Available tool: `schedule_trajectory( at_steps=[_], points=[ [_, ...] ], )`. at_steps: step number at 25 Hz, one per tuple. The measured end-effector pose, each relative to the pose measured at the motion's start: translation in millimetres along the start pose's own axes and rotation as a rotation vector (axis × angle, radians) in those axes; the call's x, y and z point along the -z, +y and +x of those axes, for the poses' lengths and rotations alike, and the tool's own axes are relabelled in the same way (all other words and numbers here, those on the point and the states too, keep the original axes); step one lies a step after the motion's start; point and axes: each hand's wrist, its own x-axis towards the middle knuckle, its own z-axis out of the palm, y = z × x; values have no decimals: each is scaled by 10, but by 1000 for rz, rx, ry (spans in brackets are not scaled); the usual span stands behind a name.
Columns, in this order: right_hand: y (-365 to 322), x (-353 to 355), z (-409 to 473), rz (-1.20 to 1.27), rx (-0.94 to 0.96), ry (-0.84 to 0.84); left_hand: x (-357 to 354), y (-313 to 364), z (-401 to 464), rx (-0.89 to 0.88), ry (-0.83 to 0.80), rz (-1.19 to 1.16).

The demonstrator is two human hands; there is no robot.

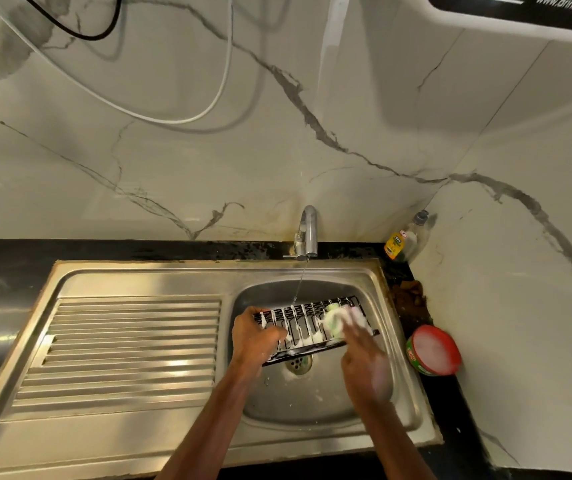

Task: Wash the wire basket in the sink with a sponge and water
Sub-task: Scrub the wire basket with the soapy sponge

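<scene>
Mid-scrub: left hand (255,336) grips soapy wire basket (312,327), right hand (364,362) presses sponge (335,322), grip blurry. Next up, probably rinse under tap (307,233).

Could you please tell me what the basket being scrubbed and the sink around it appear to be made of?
The wire basket looks like thin metal wire with a black coating, judging by its slim dark bars under white foam. The sink appears to be brushed stainless steel: silvery, with soft reflections and pressed drainboard ridges.

black counter (7,268) | steel sink (132,445) | soap tub (433,349) | bottle (404,241)
</scene>
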Motion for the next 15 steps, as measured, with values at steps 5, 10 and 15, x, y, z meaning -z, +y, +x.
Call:
schedule_trajectory(
  at_steps=[5,10,15],
  points=[
    [-252,-150,-80,107,32,125,-19,-2,15,6,68,-23],
    [18,-89,-45,96,-58,168,-18,-6,-14,-26,68,3],
    [217,-91,-141,86,136,114,97,-92,11,32,54,-19]
  ],
)
